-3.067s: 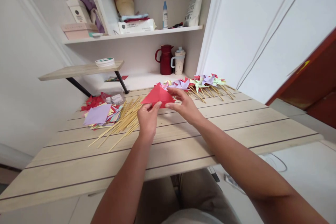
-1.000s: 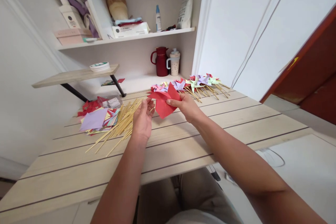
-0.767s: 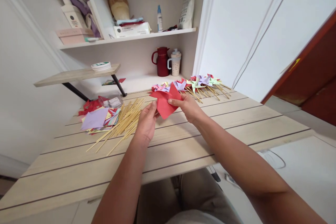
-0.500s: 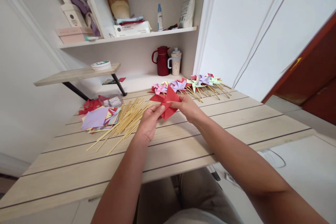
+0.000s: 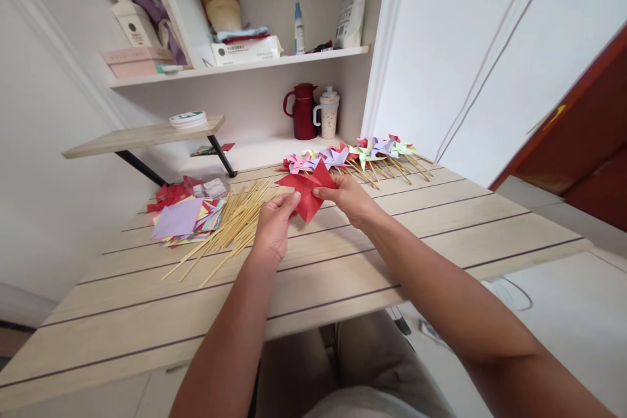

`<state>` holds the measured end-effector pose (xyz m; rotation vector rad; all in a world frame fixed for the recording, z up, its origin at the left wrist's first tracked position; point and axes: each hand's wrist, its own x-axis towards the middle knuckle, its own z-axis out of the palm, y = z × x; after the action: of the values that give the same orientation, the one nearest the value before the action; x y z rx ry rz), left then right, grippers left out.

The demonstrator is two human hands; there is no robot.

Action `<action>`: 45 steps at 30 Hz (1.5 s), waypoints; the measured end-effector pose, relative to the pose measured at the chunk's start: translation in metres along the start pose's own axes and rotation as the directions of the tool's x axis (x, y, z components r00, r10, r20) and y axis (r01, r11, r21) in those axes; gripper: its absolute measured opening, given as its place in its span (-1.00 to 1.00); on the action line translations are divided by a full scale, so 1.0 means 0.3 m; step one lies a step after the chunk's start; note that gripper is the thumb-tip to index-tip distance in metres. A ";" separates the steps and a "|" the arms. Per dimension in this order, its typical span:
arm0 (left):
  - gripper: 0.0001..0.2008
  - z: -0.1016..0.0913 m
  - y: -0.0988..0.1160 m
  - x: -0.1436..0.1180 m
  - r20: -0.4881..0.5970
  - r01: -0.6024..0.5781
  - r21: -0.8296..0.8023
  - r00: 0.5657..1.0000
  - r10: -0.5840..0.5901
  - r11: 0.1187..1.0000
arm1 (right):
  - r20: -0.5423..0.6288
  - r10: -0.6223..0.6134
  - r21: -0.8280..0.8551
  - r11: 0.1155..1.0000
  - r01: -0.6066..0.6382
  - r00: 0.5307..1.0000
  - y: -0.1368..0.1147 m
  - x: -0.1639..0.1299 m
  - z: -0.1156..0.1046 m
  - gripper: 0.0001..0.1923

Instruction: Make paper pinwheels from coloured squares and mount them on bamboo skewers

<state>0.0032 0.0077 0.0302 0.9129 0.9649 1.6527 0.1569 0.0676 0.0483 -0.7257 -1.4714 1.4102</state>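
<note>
Red paper (image 5: 306,191) (folds unclear) between hands

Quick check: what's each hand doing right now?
Left hand: closed on the red paper.
Right hand: closed on the same red paper.

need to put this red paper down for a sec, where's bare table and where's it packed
Bare boards lie along the table on the near side of both hands, and to the right, below the finished pinwheels. It is crowded at the left: the bamboo sticks and the paper stack lie there. The red paper is held above the middle.
</note>
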 end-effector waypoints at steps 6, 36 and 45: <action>-0.69 0.005 0.001 -0.001 -0.017 -0.014 0.011 1.000 0.014 1.000 | 0.042 0.025 -0.015 1.000 -0.024 0.999 0.003 -0.003 -0.003 -0.65; -0.72 0.018 -0.011 -0.009 -0.036 -0.067 0.069 0.997 0.069 0.995 | 0.007 -0.045 -0.049 0.998 0.045 0.999 0.017 0.000 -0.004 -0.73; -0.75 0.011 -0.014 -0.009 -0.011 -0.039 0.111 0.999 0.040 0.993 | 0.036 -0.036 -0.100 0.994 0.039 0.999 0.023 0.002 -0.008 -0.69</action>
<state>0.0084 0.0064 0.0274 1.0021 1.0624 1.6529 0.1577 0.0702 0.0415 -0.7356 -1.5845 1.3334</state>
